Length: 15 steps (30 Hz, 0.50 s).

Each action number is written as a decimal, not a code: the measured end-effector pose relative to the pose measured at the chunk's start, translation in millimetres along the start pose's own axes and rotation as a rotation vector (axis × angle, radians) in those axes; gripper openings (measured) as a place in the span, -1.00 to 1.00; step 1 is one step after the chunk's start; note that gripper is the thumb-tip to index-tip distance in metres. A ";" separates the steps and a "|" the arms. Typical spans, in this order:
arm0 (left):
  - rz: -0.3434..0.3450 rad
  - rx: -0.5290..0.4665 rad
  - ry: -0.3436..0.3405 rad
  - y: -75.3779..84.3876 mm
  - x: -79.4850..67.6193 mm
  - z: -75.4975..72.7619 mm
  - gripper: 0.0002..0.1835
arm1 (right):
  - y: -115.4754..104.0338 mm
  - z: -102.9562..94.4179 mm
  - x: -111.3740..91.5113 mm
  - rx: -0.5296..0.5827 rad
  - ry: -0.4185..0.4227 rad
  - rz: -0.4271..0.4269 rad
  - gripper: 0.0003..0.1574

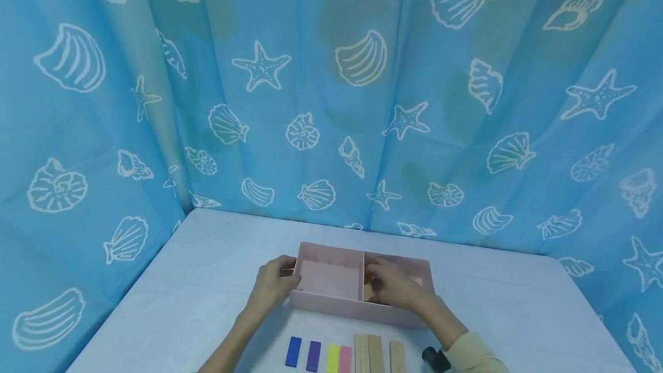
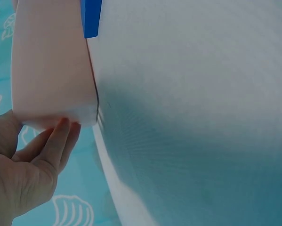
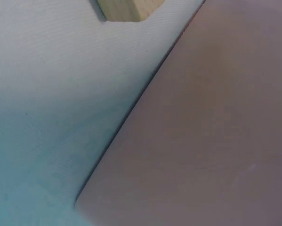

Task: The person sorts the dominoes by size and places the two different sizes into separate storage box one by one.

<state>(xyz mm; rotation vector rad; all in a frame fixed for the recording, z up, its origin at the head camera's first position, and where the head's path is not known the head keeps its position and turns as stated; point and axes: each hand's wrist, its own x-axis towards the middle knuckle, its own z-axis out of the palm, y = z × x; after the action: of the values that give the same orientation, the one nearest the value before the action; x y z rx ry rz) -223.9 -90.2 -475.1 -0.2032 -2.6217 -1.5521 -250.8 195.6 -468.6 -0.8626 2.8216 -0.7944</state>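
Observation:
A pink two-compartment box point(image 1: 331, 302) stands on the white table. My left hand point(image 1: 273, 282) grips its left end, with fingers against the outer wall; the left wrist view shows this hand point(image 2: 35, 165) at the box's end wall point(image 2: 56, 61). Inside the right compartment, my right hand point(image 1: 396, 284) has its fingers curled down at a wooden block point(image 1: 368, 292) beside the divider. The hand partly hides this block. The right wrist view shows the box's outer wall point(image 3: 202, 122), but not the hand.
In front of the box lie a blue block point(image 1: 293, 351), a purple block point(image 1: 313, 356), a yellow block point(image 1: 332, 358), a pink block point(image 1: 345, 358) and several wooden blocks point(image 1: 376, 353). A dark object point(image 1: 436, 359) is near the right sleeve. A blue shell-patterned curtain point(image 1: 321, 96) surrounds the table point(image 1: 217, 258).

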 end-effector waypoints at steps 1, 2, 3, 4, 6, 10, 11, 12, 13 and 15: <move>0.000 0.002 0.001 -0.2 0.5 -0.3 -0.61 | 0.0 -0.6 0.5 -0.002 -0.002 -0.002 -0.52; 0.000 0.004 0.002 -0.6 0.9 -0.4 -0.61 | 0.2 -1.0 0.9 -0.001 -0.006 0.002 -0.52; -0.003 0.006 0.003 -1.0 1.1 -0.5 -0.61 | 0.0 -1.4 1.3 0.003 -0.010 0.006 -0.53; -0.006 0.008 0.002 -1.4 1.0 0.0 -0.61 | 0.1 -1.5 0.8 0.006 -0.014 0.011 -0.55; -0.012 0.015 0.002 -2.1 0.7 1.0 -0.61 | -0.3 -2.2 -0.1 0.005 -0.018 0.022 -0.55; -0.008 0.013 0.005 -1.6 1.1 1.6 -0.61 | -1.4 -3.8 -1.7 -0.008 -0.010 0.036 -0.58; -0.009 0.012 0.005 -1.7 1.3 1.6 -0.61 | -1.8 -4.4 -2.2 -0.005 -0.009 0.044 -0.58; -0.010 0.011 0.006 -1.6 1.5 1.6 -0.61 | -2.2 -4.7 -2.8 -0.006 -0.008 0.053 -0.59; -0.009 0.008 0.007 -1.4 1.8 1.5 -0.61 | -2.2 -4.9 -3.3 -0.002 -0.003 0.058 -0.60; -0.014 0.007 0.008 -1.3 2.2 1.2 -0.62 | -2.1 -5.6 -4.1 0.017 0.003 0.072 -0.64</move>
<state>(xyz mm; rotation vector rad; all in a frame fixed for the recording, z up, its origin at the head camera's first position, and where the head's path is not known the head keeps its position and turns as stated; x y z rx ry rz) -226.3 -89.6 -476.5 -0.1786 -2.6280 -1.5437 -247.6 198.9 -463.0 -0.7535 2.8263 -0.8102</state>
